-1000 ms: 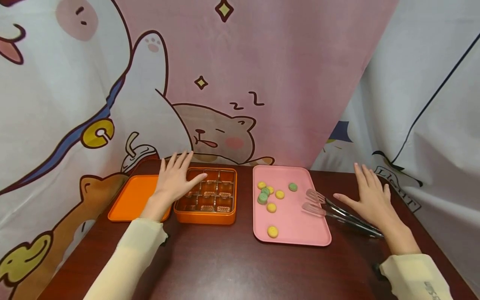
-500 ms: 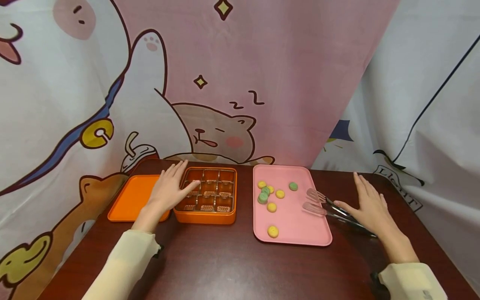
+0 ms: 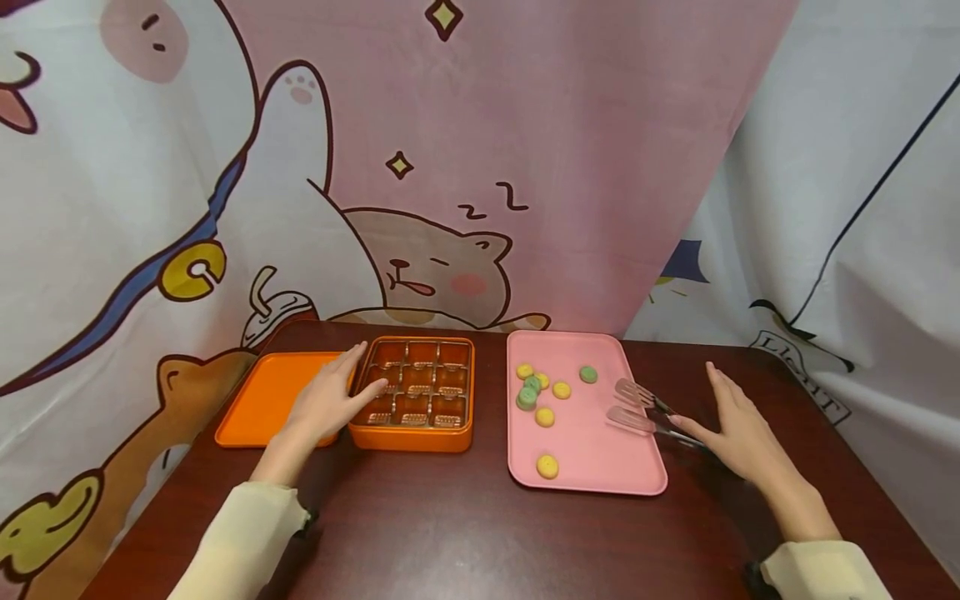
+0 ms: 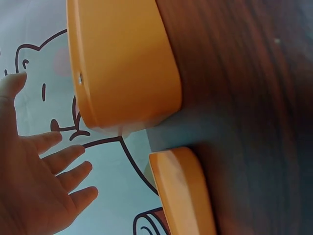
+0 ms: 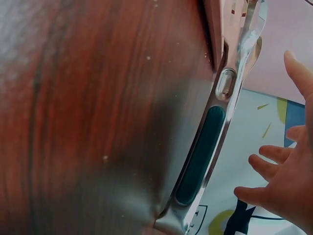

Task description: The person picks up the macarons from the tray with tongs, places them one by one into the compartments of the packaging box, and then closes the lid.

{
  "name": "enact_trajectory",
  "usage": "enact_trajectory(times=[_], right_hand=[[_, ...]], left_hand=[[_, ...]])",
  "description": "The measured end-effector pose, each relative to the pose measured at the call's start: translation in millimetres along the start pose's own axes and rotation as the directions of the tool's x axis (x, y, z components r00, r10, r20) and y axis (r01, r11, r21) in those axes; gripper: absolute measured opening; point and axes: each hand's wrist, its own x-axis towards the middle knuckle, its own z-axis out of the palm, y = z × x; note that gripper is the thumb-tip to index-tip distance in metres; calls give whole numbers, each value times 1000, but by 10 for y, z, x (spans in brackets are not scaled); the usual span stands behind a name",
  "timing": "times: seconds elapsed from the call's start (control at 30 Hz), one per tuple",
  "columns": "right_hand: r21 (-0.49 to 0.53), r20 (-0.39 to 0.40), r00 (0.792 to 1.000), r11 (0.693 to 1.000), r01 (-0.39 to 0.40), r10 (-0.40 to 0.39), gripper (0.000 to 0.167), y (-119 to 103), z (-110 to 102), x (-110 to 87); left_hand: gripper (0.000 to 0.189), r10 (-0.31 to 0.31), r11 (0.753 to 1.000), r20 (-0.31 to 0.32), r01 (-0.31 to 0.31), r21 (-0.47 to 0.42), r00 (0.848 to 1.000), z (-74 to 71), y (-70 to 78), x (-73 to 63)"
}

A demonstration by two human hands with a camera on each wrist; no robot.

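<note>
My left hand (image 3: 322, 407) hovers with fingers spread between a flat orange lid (image 3: 262, 400) and an orange box (image 3: 411, 439). Inside the box is a clear divider with several compartments. In the left wrist view, that hand (image 4: 36, 181) is apart from the box's side (image 4: 124, 63). Over the handle end of metal tongs (image 5: 203, 152) hangs my right hand (image 3: 750, 442), fingers extended and holding nothing. The tongs have green grip pads. Their clear slotted tips (image 3: 632, 419) lie on a pink tray (image 3: 600, 458), while the hand hides their handle end in the head view.
Several small round yellow pieces (image 3: 547, 466) and green pieces (image 3: 588, 374) lie on the tray, mostly toward its left. Everything stands on a dark reddish wooden table (image 3: 427, 533). A curtain with cartoon animals (image 3: 585, 167) hangs along the back and sides.
Both hands have come lower. The left has shifted left, off most of the box, and the right has come down over the tongs' handles. Box, lid, tray and tongs stay put.
</note>
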Motion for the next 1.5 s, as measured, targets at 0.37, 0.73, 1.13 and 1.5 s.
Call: enact_trajectory(times=[0.37, 0.73, 1.13, 1.5], right_hand=[[-25, 28, 1000, 1000, -1, 1, 99, 43, 52, -13], [-24, 80, 997, 1000, 7, -5, 92, 37, 84, -28], [-8, 84, 995, 998, 57, -56, 71, 55, 147, -33], [0, 63, 994, 996, 94, -94, 52, 78, 164, -29]], left_hand=[[81, 8, 997, 40, -5, -80, 999, 51, -134, -104], [81, 60, 972, 79, -40, -234, 995, 115, -278, -169], [89, 71, 950, 118, -31, -311, 991, 155, -385, -230], [87, 127, 929, 113, -78, -361, 985, 155, -432, -241]])
